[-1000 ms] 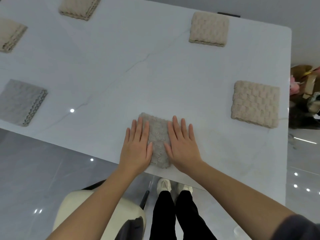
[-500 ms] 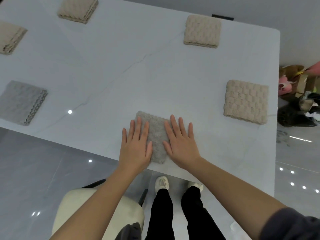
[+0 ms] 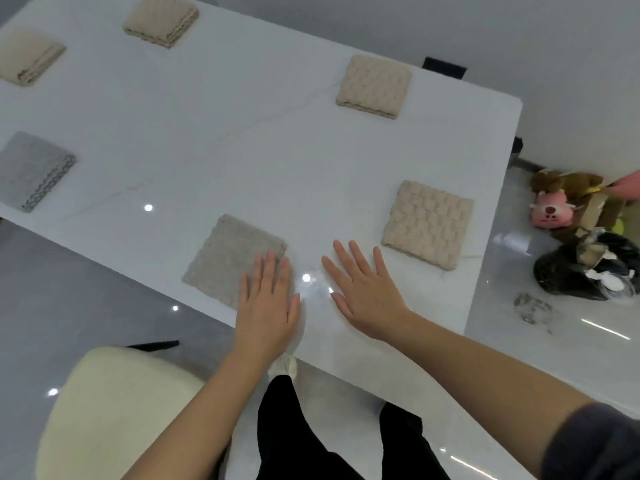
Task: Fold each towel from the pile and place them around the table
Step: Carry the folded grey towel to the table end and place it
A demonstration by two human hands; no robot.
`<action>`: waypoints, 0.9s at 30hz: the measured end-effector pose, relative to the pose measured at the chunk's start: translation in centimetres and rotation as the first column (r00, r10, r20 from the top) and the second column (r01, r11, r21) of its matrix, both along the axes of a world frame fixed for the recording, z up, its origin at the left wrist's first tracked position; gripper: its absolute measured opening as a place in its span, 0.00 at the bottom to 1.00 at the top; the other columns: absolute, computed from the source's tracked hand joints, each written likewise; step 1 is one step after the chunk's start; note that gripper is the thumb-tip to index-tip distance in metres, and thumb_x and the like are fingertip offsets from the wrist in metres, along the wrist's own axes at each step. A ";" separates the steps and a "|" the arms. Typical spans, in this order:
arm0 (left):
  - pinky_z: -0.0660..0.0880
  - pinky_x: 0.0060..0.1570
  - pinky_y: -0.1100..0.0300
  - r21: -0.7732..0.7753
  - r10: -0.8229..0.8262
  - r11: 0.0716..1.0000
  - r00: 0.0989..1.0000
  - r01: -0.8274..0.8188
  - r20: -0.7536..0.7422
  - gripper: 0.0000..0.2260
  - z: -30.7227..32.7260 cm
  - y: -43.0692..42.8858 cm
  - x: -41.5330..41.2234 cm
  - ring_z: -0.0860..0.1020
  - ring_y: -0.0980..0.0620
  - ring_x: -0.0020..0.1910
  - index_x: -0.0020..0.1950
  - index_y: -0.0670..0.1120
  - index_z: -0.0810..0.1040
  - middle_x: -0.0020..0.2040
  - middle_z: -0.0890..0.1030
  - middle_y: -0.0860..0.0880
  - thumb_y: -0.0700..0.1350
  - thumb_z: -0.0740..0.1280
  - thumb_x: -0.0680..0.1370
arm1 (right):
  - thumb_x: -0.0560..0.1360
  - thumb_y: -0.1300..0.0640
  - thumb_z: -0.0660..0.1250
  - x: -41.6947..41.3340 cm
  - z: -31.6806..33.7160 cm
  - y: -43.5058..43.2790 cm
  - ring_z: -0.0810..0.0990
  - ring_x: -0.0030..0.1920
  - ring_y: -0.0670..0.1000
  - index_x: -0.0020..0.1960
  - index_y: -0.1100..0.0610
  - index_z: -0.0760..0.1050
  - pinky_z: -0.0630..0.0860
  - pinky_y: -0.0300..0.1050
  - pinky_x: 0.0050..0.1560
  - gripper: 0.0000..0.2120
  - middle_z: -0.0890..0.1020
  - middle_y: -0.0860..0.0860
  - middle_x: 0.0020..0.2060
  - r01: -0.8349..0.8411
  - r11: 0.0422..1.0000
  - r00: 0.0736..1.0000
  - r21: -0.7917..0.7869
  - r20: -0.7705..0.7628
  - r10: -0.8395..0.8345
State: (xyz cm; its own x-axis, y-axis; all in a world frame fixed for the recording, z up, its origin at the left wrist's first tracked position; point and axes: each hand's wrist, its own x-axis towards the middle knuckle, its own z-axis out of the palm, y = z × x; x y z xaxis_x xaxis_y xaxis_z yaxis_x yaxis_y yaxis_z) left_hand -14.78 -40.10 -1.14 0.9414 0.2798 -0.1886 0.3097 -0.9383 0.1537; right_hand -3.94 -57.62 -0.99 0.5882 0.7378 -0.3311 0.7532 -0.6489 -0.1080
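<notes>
A folded grey-beige towel (image 3: 228,256) lies near the front edge of the white table (image 3: 242,161). My left hand (image 3: 266,306) is flat with straight fingers, its fingertips over the towel's right corner. My right hand (image 3: 363,289) is spread flat over the bare tabletop, just right of the towel and apart from it. Other folded towels lie around the table: a beige one at the right (image 3: 427,225), a beige one at the back right (image 3: 374,86), a beige one at the back (image 3: 161,19), a cream one at the far left (image 3: 29,57) and a grey one at the left (image 3: 31,171).
A cream chair (image 3: 114,410) stands at the lower left, beside my legs in black trousers (image 3: 294,434). On the glossy floor to the right lie plush toys (image 3: 550,211) and a black bag (image 3: 585,271). A dark chair back (image 3: 445,67) shows behind the table.
Both hands were pressing flat on the grey-beige towel. My right hand has slid off it to the right onto the table, and my left hand has shifted to its right corner. The view swung right.
</notes>
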 end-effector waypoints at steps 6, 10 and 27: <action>0.40 0.76 0.47 -0.089 0.154 0.984 0.988 -0.155 -0.010 0.30 0.1 -11.6 0.9 0.41 0.46 0.79 0.80 0.45 0.49 0.80 0.45 0.44 0.56 0.44 0.79 | 0.79 0.43 0.40 3.2 1.0 -10.2 0.46 0.79 0.59 0.80 0.51 0.48 0.47 0.66 0.75 0.30 0.47 0.55 0.79 -0.119 0.993 0.993 0.003 0.015 0.119; 0.41 0.76 0.47 -0.132 0.205 0.970 0.979 -0.205 -0.011 0.29 0.1 -17.4 2.0 0.42 0.47 0.79 0.79 0.45 0.52 0.80 0.47 0.44 0.55 0.46 0.80 | 0.80 0.43 0.39 5.6 1.4 -14.7 0.45 0.79 0.59 0.79 0.51 0.44 0.43 0.64 0.75 0.30 0.45 0.55 0.79 -0.146 0.989 0.988 -0.024 0.056 0.147; 0.45 0.75 0.46 -0.241 0.477 0.856 0.879 -0.457 0.027 0.28 -2.2 -25.0 13.5 0.44 0.39 0.78 0.80 0.44 0.49 0.80 0.45 0.43 0.52 0.48 0.80 | 0.79 0.46 0.42 20.4 1.3 -17.9 0.45 0.79 0.59 0.80 0.52 0.48 0.47 0.65 0.75 0.30 0.46 0.55 0.79 -0.367 0.929 0.929 -0.050 0.016 0.369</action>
